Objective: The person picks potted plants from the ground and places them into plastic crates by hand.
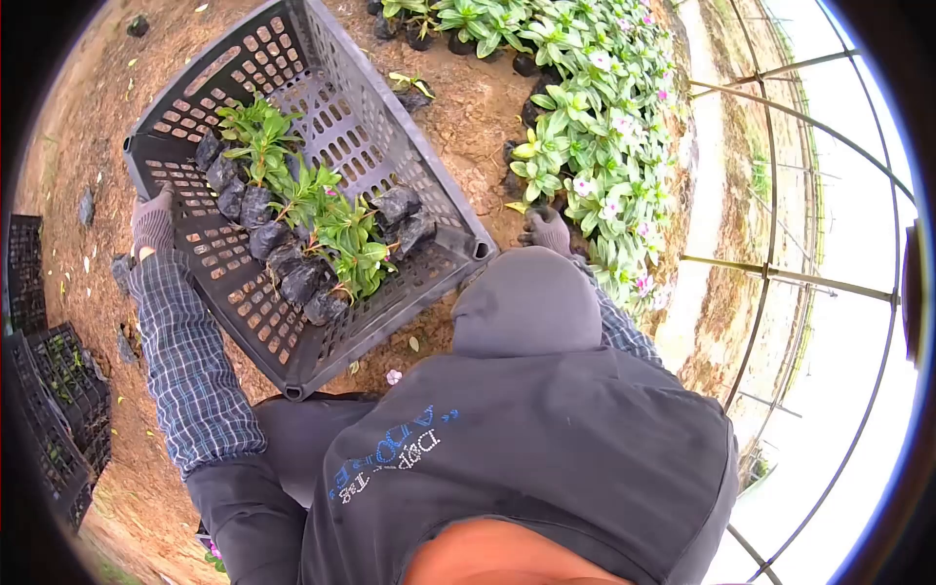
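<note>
My left hand, in a grey glove, is at the left side of a black perforated crate, its fingers closed over the rim. Inside the crate lie several leafy seedlings in black plastic bags, some tipped on their sides. On the right, my right hand, also gloved in grey, reaches down beside the edge of a dense row of flowering plants. Its fingers are partly hidden by leaves and by my knee, so what they touch does not show.
At the lower left stand more black crates with small plants. A loose bagged seedling lies on the brown soil between crate and plant row. Metal frame bars rise on the right.
</note>
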`<state>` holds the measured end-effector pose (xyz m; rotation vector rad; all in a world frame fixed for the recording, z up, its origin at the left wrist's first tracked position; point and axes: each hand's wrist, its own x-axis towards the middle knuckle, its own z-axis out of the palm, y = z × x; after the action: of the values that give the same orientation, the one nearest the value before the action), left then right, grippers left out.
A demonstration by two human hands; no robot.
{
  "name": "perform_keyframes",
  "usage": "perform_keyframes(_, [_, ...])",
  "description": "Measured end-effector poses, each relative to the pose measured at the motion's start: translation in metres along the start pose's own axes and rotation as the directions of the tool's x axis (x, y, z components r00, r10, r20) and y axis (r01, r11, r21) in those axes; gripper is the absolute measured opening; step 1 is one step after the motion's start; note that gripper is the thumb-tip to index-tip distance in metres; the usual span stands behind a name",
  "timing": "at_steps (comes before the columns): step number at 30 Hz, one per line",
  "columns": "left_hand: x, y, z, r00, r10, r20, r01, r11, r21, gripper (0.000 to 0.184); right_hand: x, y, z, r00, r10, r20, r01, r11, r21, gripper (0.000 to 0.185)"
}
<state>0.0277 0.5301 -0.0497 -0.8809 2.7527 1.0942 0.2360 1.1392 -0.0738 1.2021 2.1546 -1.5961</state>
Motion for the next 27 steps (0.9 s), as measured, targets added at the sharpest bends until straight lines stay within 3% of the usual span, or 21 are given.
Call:
perform_keyframes(2, [-0.015, 0.022, -0.007, 0.999, -0.048, -0.026, 0.051, 0.989, 0.138, 0.050, 0.009, 0.011, 0.012, 0.964, 0.009, -0.264, -0.025, 0.998, -0.057, 0.032])
perform_keyframes(3, [-0.014, 0.029, -0.011, 0.993, -0.101, -0.056, 0.112, 0.958, 0.265, 0.057, 0.020, 0.012, 0.015, 0.945, -0.016, -0.326, -0.030, 0.990, -0.135, 0.032])
perform_keyframes(4, [-0.012, 0.025, -0.012, 0.994, -0.099, -0.042, 0.107, 0.964, 0.244, 0.064, 0.033, 0.015, 0.016, 0.929, -0.066, -0.364, -0.022, 0.972, -0.235, 0.032])
perform_keyframes(7, [0.013, 0.000, -0.006, 0.983, -0.090, -0.162, 0.145, 0.918, 0.368, 0.060, 0.066, 0.019, 0.024, 0.899, -0.205, -0.387, -0.011, 0.872, -0.489, 0.033])
perform_keyframes(9, [0.008, 0.003, -0.009, 0.988, -0.043, -0.150, 0.095, 0.928, 0.361, 0.060, 0.086, 0.030, 0.028, 0.879, -0.301, -0.369, 0.012, 0.788, -0.615, 0.034])
perform_keyframes(11, [0.029, -0.021, -0.010, 0.996, -0.076, -0.055, 0.089, 0.951, 0.296, 0.075, 0.093, 0.036, 0.026, 0.854, -0.367, -0.369, 0.028, 0.741, -0.671, 0.035])
perform_keyframes(12, [0.021, -0.011, -0.013, 0.995, -0.078, -0.057, 0.091, 0.950, 0.300, 0.075, 0.082, 0.021, 0.022, 0.903, -0.141, -0.405, -0.085, 0.866, -0.492, 0.040])
perform_keyframes(15, [0.001, 0.017, -0.011, 0.984, -0.146, -0.099, 0.173, 0.910, 0.377, 0.072, 0.064, -0.002, 0.018, 0.888, -0.198, -0.415, -0.018, 0.886, -0.462, 0.038])
perform_keyframes(16, [-0.005, 0.021, -0.013, 0.981, -0.151, -0.121, 0.188, 0.898, 0.397, 0.070, 0.070, 0.002, 0.019, 0.864, -0.174, -0.473, -0.009, 0.933, -0.360, 0.035])
perform_keyframes(17, [-0.035, 0.042, -0.019, 0.998, -0.053, -0.031, 0.058, 0.976, 0.208, 0.065, 0.074, 0.001, 0.017, 0.856, -0.255, -0.450, 0.072, 0.920, -0.386, 0.035])
perform_keyframes(18, [-0.044, 0.049, -0.018, 0.995, -0.073, -0.074, 0.091, 0.951, 0.296, 0.061, 0.090, 0.011, 0.016, 0.874, -0.258, -0.413, 0.202, 0.964, -0.175, 0.036])
perform_keyframes(19, [-0.038, 0.052, -0.017, 0.989, -0.093, -0.117, 0.130, 0.918, 0.375, 0.057, 0.059, -0.031, 0.025, 0.894, -0.220, -0.391, 0.220, 0.974, -0.047, 0.036])
perform_keyframes(20, [-0.023, 0.035, -0.015, 0.996, -0.077, -0.047, 0.087, 0.953, 0.289, 0.059, 0.041, -0.063, 0.031, 0.898, -0.274, -0.345, 0.313, 0.948, 0.063, 0.035])
perform_keyframes(21, [-0.022, 0.034, -0.013, 0.994, -0.087, -0.069, 0.104, 0.944, 0.313, 0.060, 0.028, -0.089, 0.036, 0.895, -0.328, -0.302, 0.390, 0.904, 0.175, 0.034])
perform_keyframes(22, [-0.031, 0.045, -0.016, 0.992, -0.095, -0.077, 0.116, 0.927, 0.357, 0.061, 0.030, -0.117, 0.039, 0.795, -0.526, -0.302, 0.514, 0.849, -0.126, 0.031])
perform_keyframes(23, [-0.034, 0.050, -0.015, 0.987, -0.139, -0.079, 0.158, 0.930, 0.332, 0.060, 0.035, -0.147, 0.044, 0.667, -0.705, -0.242, 0.588, 0.697, -0.411, 0.029])
perform_keyframes(25, [-0.035, 0.051, -0.016, 0.989, -0.117, -0.091, 0.138, 0.948, 0.287, 0.058, 0.020, -0.209, 0.066, 0.501, -0.865, 0.024, 0.819, 0.465, -0.336, 0.027])
perform_keyframes(26, [-0.034, 0.053, -0.015, 0.990, -0.113, -0.080, 0.133, 0.933, 0.334, 0.056, 0.014, -0.236, 0.084, 0.411, -0.901, 0.137, 0.912, 0.408, -0.048, 0.026])
perform_keyframes(27, [-0.027, 0.045, -0.012, 0.992, -0.106, -0.066, 0.121, 0.948, 0.295, 0.054, 0.001, -0.261, 0.103, 0.292, -0.931, 0.219, 0.905, 0.343, 0.251, 0.025])
